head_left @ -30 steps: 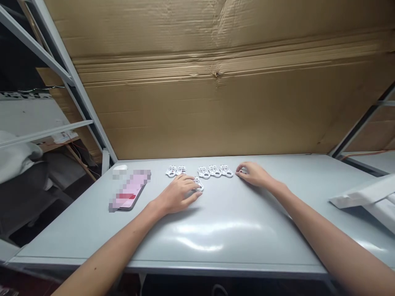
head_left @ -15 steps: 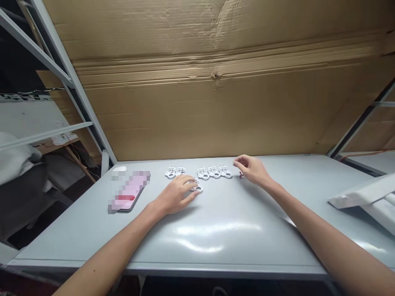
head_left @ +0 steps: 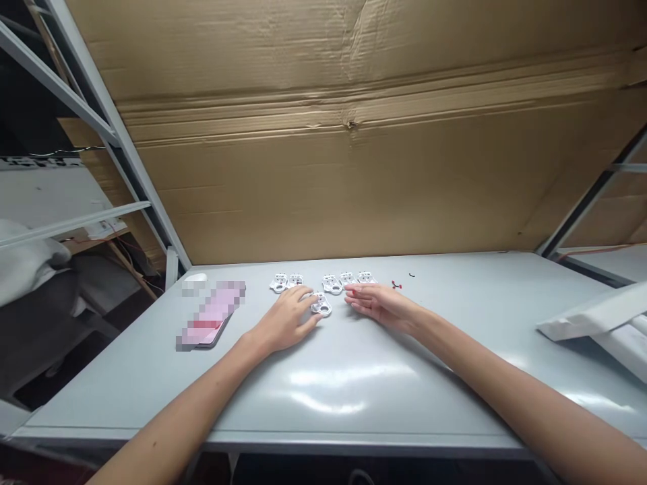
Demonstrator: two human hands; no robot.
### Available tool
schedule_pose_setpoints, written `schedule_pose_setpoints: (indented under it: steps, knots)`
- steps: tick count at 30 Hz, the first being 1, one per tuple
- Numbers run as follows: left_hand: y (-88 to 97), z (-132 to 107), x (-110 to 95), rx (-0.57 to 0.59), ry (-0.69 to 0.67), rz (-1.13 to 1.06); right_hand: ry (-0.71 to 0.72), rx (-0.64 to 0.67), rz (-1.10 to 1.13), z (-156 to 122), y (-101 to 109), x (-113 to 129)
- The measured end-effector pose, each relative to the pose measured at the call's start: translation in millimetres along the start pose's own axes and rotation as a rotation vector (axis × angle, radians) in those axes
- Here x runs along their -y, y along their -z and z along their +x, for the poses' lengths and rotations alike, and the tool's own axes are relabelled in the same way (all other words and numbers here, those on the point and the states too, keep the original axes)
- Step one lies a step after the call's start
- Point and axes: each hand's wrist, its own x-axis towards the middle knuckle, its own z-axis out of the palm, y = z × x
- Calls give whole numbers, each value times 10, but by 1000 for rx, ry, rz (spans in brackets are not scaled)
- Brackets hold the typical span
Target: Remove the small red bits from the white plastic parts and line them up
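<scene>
A small white plastic part [head_left: 324, 309] with a round hole lies near the middle of the table. My left hand [head_left: 286, 316] rests at its left side, fingertips and thumb on its edges, partly covering it. My right hand [head_left: 387, 306] is just right of that part, thumb and fingers pinched together with a small red piece [head_left: 352, 290] at their tips. Behind the hands, similar white parts form a row: two at left [head_left: 279, 283], and three at right, the nearest one [head_left: 332, 285] fully seen. My right fingers cover some of the others.
Small red and black bits [head_left: 397, 285] and a dark sliver [head_left: 412, 275] lie right of the row. A blurred-out phone [head_left: 215, 316] and a white object [head_left: 196, 277] are at left. White packaging [head_left: 596, 316] lies at right. Cardboard [head_left: 354, 188] walls the table's back.
My right hand has moved left and nearer, from the small red bits to beside the single white part. My left hand has drawn back slightly, showing more of that part.
</scene>
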Motion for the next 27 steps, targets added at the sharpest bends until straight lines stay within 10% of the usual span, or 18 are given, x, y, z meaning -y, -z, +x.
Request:
schedule_pose_setpoints:
  steps: [27]
  knots:
    - [12,-22,-18,18,7,-6,62,121,-75,-71,-76,-21]
